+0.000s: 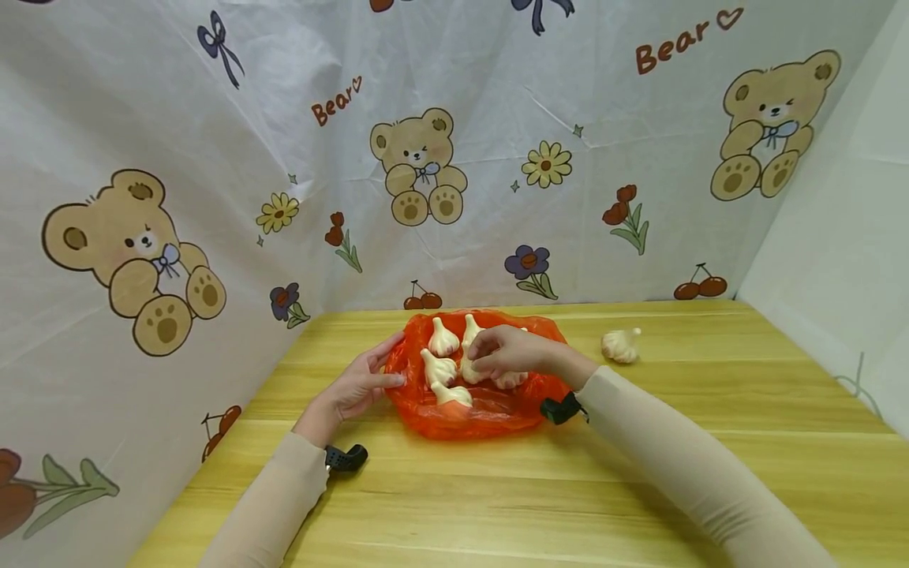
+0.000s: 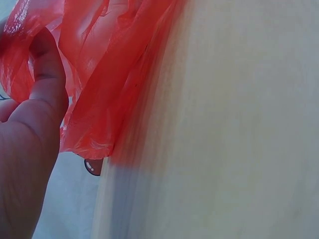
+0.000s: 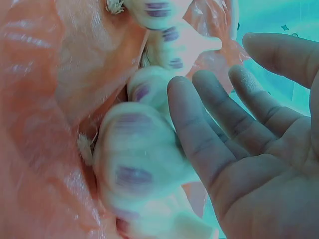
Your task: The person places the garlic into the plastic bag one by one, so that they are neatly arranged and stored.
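A red plastic bag (image 1: 454,428) lies spread open on the wooden table, with several garlic bulbs (image 1: 443,339) inside it. At the bag's left rim, my left hand (image 1: 358,386) holds the plastic between thumb and fingers. The left wrist view shows the thumb (image 2: 47,74) against the crinkled red film. Over the middle of the bag is my right hand (image 1: 507,351), partly covering some bulbs. In the right wrist view its fingers (image 3: 192,119) are spread, slightly bent, close beside a garlic bulb (image 3: 137,154), and grip nothing.
One more garlic bulb (image 1: 620,345) lies on the wooden table (image 1: 454,505), right of the bag. Behind and to the left hangs a white cloth (image 1: 483,237) printed with bears and flowers. A white wall (image 1: 838,276) borders the right side, with a thin cable near it.
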A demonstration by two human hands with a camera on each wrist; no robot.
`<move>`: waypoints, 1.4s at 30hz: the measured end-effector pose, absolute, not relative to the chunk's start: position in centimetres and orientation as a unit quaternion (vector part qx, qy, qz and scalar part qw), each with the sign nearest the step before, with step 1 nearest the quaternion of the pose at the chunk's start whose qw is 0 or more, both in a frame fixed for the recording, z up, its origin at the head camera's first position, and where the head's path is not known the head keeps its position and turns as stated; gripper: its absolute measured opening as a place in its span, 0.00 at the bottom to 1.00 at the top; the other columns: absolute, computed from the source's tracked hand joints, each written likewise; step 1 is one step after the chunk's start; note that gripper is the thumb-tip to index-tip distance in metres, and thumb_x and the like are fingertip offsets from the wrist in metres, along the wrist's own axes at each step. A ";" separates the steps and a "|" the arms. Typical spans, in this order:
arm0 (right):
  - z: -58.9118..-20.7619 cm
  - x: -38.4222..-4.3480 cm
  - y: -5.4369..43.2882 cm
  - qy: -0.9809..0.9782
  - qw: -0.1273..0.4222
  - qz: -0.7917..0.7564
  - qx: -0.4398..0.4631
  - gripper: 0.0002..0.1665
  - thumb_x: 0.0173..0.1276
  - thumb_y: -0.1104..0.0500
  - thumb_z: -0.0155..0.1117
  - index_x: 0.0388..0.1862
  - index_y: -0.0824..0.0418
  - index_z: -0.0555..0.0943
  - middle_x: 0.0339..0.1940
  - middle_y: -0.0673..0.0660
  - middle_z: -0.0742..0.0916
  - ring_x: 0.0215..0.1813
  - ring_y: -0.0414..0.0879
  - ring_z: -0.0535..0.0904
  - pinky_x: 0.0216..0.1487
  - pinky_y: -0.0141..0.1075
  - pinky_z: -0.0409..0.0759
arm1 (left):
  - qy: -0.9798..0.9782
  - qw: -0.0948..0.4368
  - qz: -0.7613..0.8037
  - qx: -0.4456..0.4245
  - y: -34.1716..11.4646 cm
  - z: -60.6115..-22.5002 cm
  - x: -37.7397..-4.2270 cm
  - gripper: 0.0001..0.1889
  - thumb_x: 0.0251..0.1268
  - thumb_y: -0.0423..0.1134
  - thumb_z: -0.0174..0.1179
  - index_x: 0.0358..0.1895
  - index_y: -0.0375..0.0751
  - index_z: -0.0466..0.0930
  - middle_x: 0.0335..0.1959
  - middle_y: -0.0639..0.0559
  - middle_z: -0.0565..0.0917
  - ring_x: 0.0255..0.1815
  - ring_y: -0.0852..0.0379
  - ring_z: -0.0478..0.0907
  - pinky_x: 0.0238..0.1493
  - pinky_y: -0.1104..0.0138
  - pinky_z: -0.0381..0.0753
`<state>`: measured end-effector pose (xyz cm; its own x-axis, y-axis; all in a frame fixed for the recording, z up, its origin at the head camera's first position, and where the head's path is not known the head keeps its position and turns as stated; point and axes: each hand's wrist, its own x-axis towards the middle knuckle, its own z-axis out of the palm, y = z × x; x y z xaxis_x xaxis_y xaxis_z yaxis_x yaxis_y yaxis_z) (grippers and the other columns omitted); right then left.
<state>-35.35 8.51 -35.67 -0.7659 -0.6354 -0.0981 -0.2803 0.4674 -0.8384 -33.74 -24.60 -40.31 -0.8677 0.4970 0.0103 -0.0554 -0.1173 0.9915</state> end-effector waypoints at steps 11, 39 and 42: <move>-34.9 -34.8 11.3 0.835 0.188 -0.429 -0.290 0.19 0.74 0.55 0.66 0.57 0.65 0.80 0.51 0.63 0.85 0.46 0.55 0.83 0.52 0.49 0.88 | 0.633 0.194 0.728 0.176 -24.5 -40.2 -33.7 0.49 0.67 0.20 0.60 0.85 0.54 0.48 0.86 0.46 0.49 0.78 0.42 0.64 0.60 0.58 0.85; -34.1 -33.8 19.5 0.852 0.161 -0.412 -0.278 0.16 0.76 0.55 0.65 0.53 0.65 0.79 0.51 0.68 0.83 0.49 0.56 0.81 0.52 0.42 0.86 | 0.625 0.201 0.734 0.175 -24.7 -40.4 -33.8 0.48 0.68 0.19 0.58 0.85 0.56 0.49 0.86 0.47 0.50 0.71 0.49 0.72 0.59 0.57 0.85; -33.7 -33.3 20.2 0.859 0.156 -0.398 -0.281 0.18 0.75 0.55 0.65 0.54 0.66 0.79 0.51 0.65 0.84 0.51 0.55 0.82 0.54 0.46 0.86 | 0.625 0.202 0.734 0.175 -24.6 -40.4 -33.8 0.48 0.68 0.19 0.58 0.85 0.56 0.48 0.86 0.47 0.50 0.72 0.49 0.72 0.60 0.57 0.85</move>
<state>-33.35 20.17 -33.73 -0.7935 -0.6069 -0.0453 -0.3582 0.5259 -0.7714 -33.82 -24.63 -40.36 -0.8573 0.5148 0.0034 -0.0784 -0.1370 0.9875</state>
